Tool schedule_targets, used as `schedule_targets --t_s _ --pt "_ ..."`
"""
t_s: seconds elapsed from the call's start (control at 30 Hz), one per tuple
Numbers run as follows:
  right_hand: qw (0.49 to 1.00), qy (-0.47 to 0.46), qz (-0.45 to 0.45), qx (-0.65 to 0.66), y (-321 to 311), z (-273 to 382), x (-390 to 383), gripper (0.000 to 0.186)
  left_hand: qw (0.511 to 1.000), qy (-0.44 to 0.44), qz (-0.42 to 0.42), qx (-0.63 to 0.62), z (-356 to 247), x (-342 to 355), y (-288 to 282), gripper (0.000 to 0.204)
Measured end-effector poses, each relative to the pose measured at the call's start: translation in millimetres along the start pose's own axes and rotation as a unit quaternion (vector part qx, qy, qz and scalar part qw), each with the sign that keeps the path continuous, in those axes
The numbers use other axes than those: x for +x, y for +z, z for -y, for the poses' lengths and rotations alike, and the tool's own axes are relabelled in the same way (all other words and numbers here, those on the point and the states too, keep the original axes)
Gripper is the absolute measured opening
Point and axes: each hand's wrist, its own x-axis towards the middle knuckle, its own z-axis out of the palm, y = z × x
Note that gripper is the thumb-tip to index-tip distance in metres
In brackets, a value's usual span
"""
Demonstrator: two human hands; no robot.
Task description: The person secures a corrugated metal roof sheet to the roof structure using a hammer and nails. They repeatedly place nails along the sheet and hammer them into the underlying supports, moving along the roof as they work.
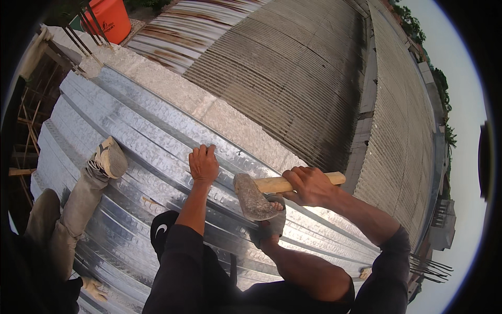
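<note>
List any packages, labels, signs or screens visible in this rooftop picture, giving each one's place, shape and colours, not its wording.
Orange container: top left, beyond the metal roof sheets; rounded plastic wall, bright orange, with a small dark printed mark.
No packages, signs or screens show.

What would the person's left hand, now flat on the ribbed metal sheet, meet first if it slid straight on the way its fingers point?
Probably the pale concrete ledge bordering the shiny corrugated metal sheet. The left hand points up the picture along bare ribs; nothing else shows between, though depth is unclear.
</note>
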Motion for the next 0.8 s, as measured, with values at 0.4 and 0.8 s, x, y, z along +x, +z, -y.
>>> schedule_targets --t_s 0.4,0.8 --pt "0.969 0.229 0.081 0.043 81.2 -31.6 9.7 0.053 0.994 -0.062 -0.078 -0.04 14.6 -26.7 -1.1 0.028" --pt "0.979 0.158 0.105 -0.072 119.5 -85.2 22.9 0.047 0.842 -0.503 0.133 -0.143 21.9 -89.4 -62.9 0.079"
